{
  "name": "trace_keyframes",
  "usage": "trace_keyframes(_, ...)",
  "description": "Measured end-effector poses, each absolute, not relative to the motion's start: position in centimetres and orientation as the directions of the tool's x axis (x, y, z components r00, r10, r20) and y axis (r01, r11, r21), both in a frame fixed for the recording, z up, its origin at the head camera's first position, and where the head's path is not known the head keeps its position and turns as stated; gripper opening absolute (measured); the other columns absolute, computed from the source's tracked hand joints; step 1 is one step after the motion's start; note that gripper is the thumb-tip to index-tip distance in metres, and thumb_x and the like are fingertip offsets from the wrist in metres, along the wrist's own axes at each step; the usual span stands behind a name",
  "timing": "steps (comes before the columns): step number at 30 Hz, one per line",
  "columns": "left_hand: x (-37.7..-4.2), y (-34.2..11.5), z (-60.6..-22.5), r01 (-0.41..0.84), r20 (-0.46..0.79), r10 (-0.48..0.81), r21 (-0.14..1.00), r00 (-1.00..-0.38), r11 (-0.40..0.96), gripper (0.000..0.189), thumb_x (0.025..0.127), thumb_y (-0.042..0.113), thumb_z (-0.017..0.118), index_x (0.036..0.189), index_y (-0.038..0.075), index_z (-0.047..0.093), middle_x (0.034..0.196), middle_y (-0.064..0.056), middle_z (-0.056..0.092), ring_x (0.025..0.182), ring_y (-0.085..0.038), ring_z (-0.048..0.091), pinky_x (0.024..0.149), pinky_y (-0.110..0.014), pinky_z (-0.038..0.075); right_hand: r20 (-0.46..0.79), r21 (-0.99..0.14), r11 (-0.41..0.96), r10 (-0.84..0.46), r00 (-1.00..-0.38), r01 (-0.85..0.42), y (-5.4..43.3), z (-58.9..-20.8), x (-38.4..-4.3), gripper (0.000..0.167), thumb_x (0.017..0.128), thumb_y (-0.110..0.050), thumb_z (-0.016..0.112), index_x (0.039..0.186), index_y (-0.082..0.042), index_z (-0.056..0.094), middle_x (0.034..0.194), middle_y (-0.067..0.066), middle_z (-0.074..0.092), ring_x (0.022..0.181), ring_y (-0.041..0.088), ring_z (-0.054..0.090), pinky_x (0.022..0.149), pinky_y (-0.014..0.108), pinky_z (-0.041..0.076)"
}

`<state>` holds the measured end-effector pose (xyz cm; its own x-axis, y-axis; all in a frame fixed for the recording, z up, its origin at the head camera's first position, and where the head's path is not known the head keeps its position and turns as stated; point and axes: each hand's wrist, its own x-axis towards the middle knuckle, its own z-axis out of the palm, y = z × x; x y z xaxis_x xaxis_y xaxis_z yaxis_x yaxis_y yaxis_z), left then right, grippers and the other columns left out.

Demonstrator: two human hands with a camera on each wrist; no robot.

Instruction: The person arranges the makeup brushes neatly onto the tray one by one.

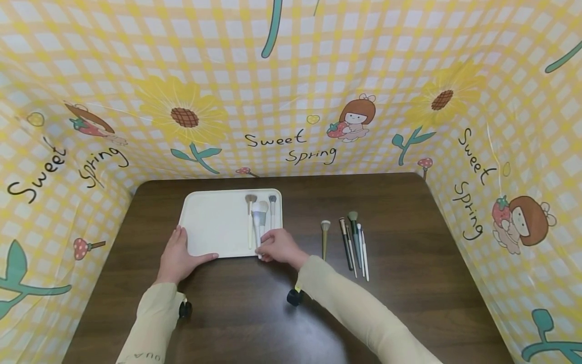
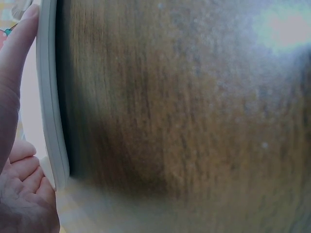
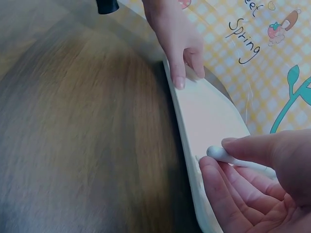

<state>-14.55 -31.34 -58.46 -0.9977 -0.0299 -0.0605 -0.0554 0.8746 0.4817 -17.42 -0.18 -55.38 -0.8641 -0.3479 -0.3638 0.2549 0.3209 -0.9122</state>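
Observation:
My left hand (image 1: pixel 177 258) holds the near left corner of a white tray (image 1: pixel 213 222), its thumb (image 2: pixel 12 63) laid along the front rim and its fingers at the left side. Over the tray's right part, my right hand (image 1: pixel 278 246) pinches a white-handled makeup brush (image 1: pixel 256 227) near the handle's end; in the right wrist view the rounded handle tip (image 3: pixel 216 153) sits between thumb and fingers. Other makeup brushes lie around it: one with brown bristles (image 1: pixel 250 202), a pale one (image 1: pixel 263 207) partly covered, and one with grey bristles (image 1: pixel 272 202) at the right.
Right of the tray, a brush with a gold-toned handle (image 1: pixel 324 237) lies on the dark wooden table (image 1: pixel 254 323). Beside it is a group of several brushes, among them a green-bristled one (image 1: pixel 353 222). A yellow checked cloth (image 1: pixel 291 76) encloses the table's back and sides.

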Motion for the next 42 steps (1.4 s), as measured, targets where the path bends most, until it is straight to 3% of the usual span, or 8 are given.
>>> trace_keyframes(8, -14.6, -31.4, -58.5, -0.051, -0.053, -0.029, 0.484, -0.998, 0.874, 0.144, 0.066, 0.076, 0.080, 0.152, -0.020, 0.015, 0.158, -0.041, 0.011, 0.148, -0.052, 0.013, 0.115, -0.064, 0.021, -0.398, -0.905, 0.293, -0.335, -0.854, 0.307, -2.7, -54.3, -18.2, 0.023, 0.085, -0.002, 0.081, 0.101, 0.005, 0.065, 0.080, 0.018, 0.074, 0.057, 0.019, 0.069, 0.065, 0.038, 0.062)
trace_keyframes(15, -14.7, -31.5, -58.6, -0.047, -0.049, -0.026, 0.486, -0.998, 0.873, 0.143, 0.067, 0.075, 0.080, 0.151, -0.021, 0.015, 0.157, -0.042, 0.011, 0.147, -0.053, 0.014, 0.114, -0.065, 0.022, -0.449, -0.872, 0.346, -0.284, -0.847, 0.346, -4.8, -53.2, -19.4, 0.019, 0.086, -0.003, 0.081, 0.097, 0.000, 0.066, 0.077, 0.013, 0.072, 0.063, 0.021, 0.072, 0.062, 0.031, 0.061)
trace_keyframes(22, -14.7, -31.4, -58.5, -0.050, -0.052, -0.028, 0.484, -0.998, 0.874, 0.143, 0.067, 0.075, 0.081, 0.152, -0.021, 0.016, 0.158, -0.042, 0.012, 0.147, -0.053, 0.014, 0.114, -0.064, 0.022, -0.490, -0.837, 0.403, -0.255, -0.833, 0.369, -6.1, -52.6, -20.7, 0.014, 0.087, -0.005, 0.081, 0.092, -0.001, 0.069, 0.073, 0.013, 0.071, 0.065, 0.022, 0.073, 0.069, 0.034, 0.062)
trace_keyframes(30, -14.7, -31.2, -58.3, -0.038, -0.039, -0.022, 0.486, -0.999, 0.873, 0.143, 0.066, 0.073, 0.083, 0.151, -0.021, 0.016, 0.157, -0.043, 0.014, 0.147, -0.053, 0.016, 0.114, -0.063, 0.023, -0.520, -0.810, 0.438, -0.230, -0.823, 0.390, -7.0, -52.6, -21.8, 0.014, 0.086, -0.001, 0.080, 0.079, -0.001, 0.068, 0.071, 0.016, 0.072, 0.069, 0.026, 0.075, 0.067, 0.033, 0.062)
trace_keyframes(42, -14.7, -31.4, -58.4, -0.027, -0.023, -0.018, 0.481, -1.000, 0.876, 0.142, 0.066, 0.071, 0.084, 0.151, -0.021, 0.018, 0.156, -0.043, 0.016, 0.147, -0.052, 0.017, 0.114, -0.063, 0.024, -0.484, -0.797, 0.516, -0.232, -0.844, 0.315, -7.4, -54.5, -21.9, 0.022, 0.084, -0.003, 0.082, 0.066, -0.003, 0.069, 0.059, 0.009, 0.069, 0.050, 0.015, 0.067, 0.050, 0.023, 0.056)
